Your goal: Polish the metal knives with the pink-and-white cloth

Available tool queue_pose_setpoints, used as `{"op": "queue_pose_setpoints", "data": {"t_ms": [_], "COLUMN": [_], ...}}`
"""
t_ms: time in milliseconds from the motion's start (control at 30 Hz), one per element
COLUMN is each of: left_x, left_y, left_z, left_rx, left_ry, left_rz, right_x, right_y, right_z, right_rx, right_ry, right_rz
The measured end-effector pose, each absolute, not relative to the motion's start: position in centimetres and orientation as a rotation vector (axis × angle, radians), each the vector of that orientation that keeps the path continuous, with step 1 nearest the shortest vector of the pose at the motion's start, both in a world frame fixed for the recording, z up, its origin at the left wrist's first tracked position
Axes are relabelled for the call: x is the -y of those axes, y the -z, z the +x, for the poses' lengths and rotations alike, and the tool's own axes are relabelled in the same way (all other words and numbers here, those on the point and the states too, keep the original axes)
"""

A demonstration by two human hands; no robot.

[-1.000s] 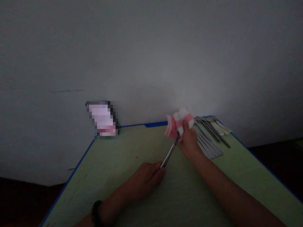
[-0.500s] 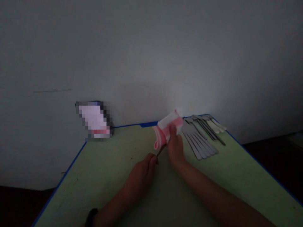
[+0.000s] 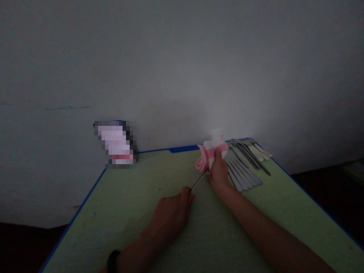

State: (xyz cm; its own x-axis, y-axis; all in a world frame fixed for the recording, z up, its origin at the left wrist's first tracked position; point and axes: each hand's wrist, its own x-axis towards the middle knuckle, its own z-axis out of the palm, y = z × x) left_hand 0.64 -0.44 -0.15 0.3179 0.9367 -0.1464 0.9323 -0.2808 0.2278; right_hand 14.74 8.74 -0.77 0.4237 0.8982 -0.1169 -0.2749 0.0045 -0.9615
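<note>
A thin metal cutlery handle slants up and to the right above the table. My left hand is closed on its lower end. The far end disappears into a folded pink and white striped cloth, so I cannot see what kind of cutlery it is. My right hand grips this cloth around the upper part, thumb lying on top. Just right of it, a fan of flat metal handles lies on the table, their far ends partly hidden by the cloth and hand.
Dark slim cutlery and white-handled pieces lie at the back right of the green table, which has a blue edge. At the back left a blurred-out phone-like device leans on the grey wall.
My right hand and the cloth have slid right, away from my left hand, baring more of the metal handle. The left hand has shifted slightly right, still holding its end.
</note>
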Motion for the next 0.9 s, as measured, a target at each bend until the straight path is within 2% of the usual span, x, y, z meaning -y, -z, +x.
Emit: {"op": "queue_pose_setpoints", "data": {"t_ms": [267, 567, 733, 900], "left_x": [0.5, 0.3, -0.1, 0.0], "left_y": [0.0, 0.3, 0.9, 0.5], "left_z": [0.4, 0.4, -0.1, 0.0], "left_rx": [-1.635, -1.714, -1.674, -1.694], "left_ry": [-0.02, 0.004, 0.027, 0.003], "left_rz": [2.362, 2.348, 2.436, 2.414], "right_x": [-10.5, -5.6, -3.1, -4.4], "right_y": [-1.0, -0.1, 0.6, 1.0], "right_z": [17.7, 12.8, 10.6, 11.3], "right_rx": [0.412, 0.823, 0.887, 0.924], "right_ry": [-0.977, -0.995, -1.07, -1.133], "right_rz": [-1.075, -1.355, -1.357, -1.267]}}
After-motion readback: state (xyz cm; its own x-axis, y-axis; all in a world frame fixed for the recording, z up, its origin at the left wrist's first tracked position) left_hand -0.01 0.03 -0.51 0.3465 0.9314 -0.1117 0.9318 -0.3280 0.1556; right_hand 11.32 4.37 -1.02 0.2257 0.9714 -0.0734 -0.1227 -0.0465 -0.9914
